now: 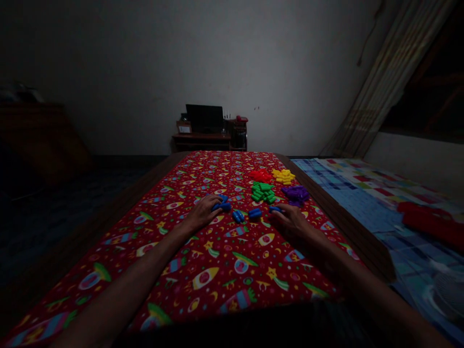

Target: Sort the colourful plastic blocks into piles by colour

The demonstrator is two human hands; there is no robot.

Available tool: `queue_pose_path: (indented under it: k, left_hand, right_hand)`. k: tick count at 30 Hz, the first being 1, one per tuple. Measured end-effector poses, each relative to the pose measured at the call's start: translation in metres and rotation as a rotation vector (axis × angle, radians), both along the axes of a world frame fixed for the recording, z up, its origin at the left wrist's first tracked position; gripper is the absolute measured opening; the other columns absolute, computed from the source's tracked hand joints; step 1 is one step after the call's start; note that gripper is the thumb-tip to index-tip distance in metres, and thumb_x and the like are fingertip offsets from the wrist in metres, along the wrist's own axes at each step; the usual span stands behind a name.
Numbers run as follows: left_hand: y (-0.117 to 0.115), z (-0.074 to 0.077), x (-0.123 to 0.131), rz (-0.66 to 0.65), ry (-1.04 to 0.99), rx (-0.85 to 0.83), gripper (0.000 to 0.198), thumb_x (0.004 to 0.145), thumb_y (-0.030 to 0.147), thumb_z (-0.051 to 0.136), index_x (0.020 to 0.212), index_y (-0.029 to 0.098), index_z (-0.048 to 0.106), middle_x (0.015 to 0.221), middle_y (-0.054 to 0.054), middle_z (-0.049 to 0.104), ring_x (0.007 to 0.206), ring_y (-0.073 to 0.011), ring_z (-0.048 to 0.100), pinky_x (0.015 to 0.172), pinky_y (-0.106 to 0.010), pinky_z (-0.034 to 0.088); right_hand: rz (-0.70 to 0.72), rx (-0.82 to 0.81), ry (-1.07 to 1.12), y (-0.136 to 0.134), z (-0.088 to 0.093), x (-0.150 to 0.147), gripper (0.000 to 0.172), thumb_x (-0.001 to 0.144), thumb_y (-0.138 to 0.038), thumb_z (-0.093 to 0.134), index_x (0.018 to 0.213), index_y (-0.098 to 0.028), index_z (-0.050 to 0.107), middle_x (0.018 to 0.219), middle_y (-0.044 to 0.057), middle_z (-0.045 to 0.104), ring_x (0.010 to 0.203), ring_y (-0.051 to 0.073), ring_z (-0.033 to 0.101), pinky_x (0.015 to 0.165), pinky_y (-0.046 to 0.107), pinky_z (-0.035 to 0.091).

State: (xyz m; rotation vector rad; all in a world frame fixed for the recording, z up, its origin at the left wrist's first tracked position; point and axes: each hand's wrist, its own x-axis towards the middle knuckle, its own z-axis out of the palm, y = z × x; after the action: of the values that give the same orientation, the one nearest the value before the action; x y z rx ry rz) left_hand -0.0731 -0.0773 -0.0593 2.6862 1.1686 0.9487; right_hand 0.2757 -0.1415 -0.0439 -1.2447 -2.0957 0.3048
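Note:
Small blue plastic tube-like pieces lie in groups on a red cloth printed with rockets and stars point(239, 251). My left hand point(204, 211) has its fingers curled around the edge of the left blue cluster point(223, 206). My right hand point(293, 218) closes its thumb and fingers on a blue piece point(274, 209). Between my hands sit two more small blue groups, one nearer the left point(238, 216) and one nearer the middle point(254, 213). Dim light hides the exact kind of these pieces and part of my fingertips.
Beyond my right hand lie piles of similar green point(263, 192), purple point(296, 194), red point(261, 175) and yellow pieces point(283, 177). A dark monitor point(205, 118) stands on a desk by the far wall. Patchwork bedding point(337, 193) spreads at the right.

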Motion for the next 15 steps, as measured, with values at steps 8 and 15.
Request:
queue_pose_path:
  k: [8,15]
  left_hand:
    - [0.0,0.001,0.001,0.001,0.005,0.009,0.02,0.088,0.035,0.054,0.093,0.02,0.065,0.113,-0.01,0.067,0.107,-0.0256,0.062,0.094,-0.043,0.05]
    - [-0.004,0.003,0.002,-0.001,-0.005,0.012,0.019,0.088,0.034,0.054,0.094,0.02,0.065,0.115,-0.01,0.066,0.108,-0.0256,0.062,0.094,-0.044,0.051]
  right_hand:
    - [-0.206,0.147,-0.167,0.0,-0.005,0.025,0.025,0.089,-0.031,0.054,0.097,-0.014,0.069,0.101,0.015,0.07,0.093,0.027,0.065,0.081,0.038,0.051]
    - [0.13,0.195,-0.298,-0.005,-0.007,-0.036,0.034,0.091,-0.026,0.055,0.124,-0.021,0.059,0.131,0.014,0.057,0.118,0.025,0.056,0.095,0.041,0.049]
